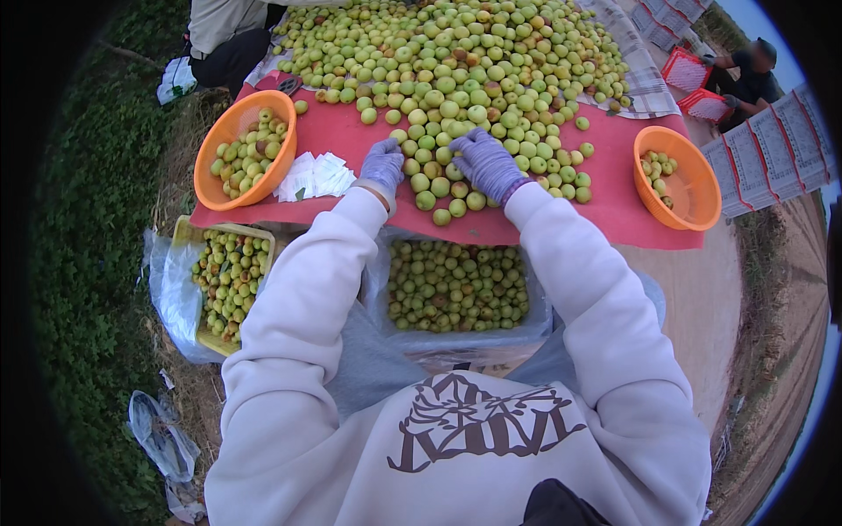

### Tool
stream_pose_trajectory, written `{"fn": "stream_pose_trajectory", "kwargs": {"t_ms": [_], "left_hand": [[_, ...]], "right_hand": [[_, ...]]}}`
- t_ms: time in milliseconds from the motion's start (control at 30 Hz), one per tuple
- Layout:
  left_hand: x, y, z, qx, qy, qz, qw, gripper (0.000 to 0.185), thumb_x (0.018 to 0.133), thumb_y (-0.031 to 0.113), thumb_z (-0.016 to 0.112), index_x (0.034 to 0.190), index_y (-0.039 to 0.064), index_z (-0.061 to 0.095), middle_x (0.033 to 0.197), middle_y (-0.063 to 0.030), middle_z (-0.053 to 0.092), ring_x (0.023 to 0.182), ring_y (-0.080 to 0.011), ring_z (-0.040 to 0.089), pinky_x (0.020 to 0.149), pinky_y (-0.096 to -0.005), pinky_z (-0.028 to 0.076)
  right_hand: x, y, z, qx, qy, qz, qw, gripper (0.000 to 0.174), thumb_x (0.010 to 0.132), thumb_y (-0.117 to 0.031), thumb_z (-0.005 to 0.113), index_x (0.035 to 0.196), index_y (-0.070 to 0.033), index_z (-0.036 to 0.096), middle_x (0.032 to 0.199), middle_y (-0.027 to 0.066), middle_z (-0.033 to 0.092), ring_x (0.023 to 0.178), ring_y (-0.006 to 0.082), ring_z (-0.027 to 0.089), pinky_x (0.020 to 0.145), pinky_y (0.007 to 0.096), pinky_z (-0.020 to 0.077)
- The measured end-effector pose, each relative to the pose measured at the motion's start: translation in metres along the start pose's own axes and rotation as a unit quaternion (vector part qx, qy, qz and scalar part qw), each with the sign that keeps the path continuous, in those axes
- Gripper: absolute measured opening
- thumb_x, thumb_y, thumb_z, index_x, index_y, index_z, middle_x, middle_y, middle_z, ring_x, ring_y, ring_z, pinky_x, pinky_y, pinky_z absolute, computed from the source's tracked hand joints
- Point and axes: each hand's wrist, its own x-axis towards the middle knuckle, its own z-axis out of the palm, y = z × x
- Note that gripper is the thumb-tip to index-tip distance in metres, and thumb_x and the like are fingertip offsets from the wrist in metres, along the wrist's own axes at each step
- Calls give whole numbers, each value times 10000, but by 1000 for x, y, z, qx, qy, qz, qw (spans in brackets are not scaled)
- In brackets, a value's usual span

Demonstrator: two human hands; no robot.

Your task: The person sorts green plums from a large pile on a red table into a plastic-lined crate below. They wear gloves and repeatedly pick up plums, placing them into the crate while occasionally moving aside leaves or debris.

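Observation:
A large heap of small round green fruits (460,72), which look like jujubes, some with brown patches, spreads over a red cloth (625,197) on a table. My left hand (383,163), in a pale purple knit glove, is at the left edge of the heap's near tongue, its fingers bent against the fruits. My right hand (485,161), gloved alike, reaches over the same tongue from the right with curled fingers. Its fingertips touch the fruits. Whether either hand grips a fruit is hidden by the fingers. Loose fruits (442,216) lie between my wrists.
Orange plastic baskets with fruits stand left (281,164) and right (700,191). White paper slips (316,176) lie by my left hand. Below the table edge are a plastic-lined fruit crate (460,338) and a yellow crate (217,343). One person (227,33) sits far left; another (750,79) handles red-and-white crates.

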Motion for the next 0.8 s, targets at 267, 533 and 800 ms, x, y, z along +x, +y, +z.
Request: {"fn": "stream_pose_trajectory", "kwargs": {"t_ms": [267, 533, 800], "left_hand": [[-50, 36, -7, 482, -60, 250, 838, 282, 901, 210, 609, 1149, 76, 607, 1175, -169, 611, 982, -350, 624, 862, -388, 502], [-116, 30, 40, 696, -157, 273, 646, 945, 800, 652, 602, 1515, 153, 236, 1556, -105, 225, 1467, -318, 126, 1150, -597, 106], [-81, 39, 32, 629, -135, 303, 703, 549, 770, 385, 742, 1219, 112, 584, 1206, -104, 537, 1142, -313, 502, 974, -427, 419]], "right_hand": [[-33, 41, -57, 470, -39, 303, 828, 241, 862, -233, 653, 1027, -76, 576, 838, 82, 578, 680, 198, 581, 604, 341, 514], [-83, 42, -82, 495, -58, 381, 779, 282, 881, -290, 642, 1055, -74, 591, 785, 30, 573, 594, 125, 540, 558, 280, 490], [-77, -23, -23, -130, -155, 30, 979, 393, 871, -257, 623, 1251, -188, 552, 1089, 92, 573, 896, 277, 655, 702, 397, 544]]}}
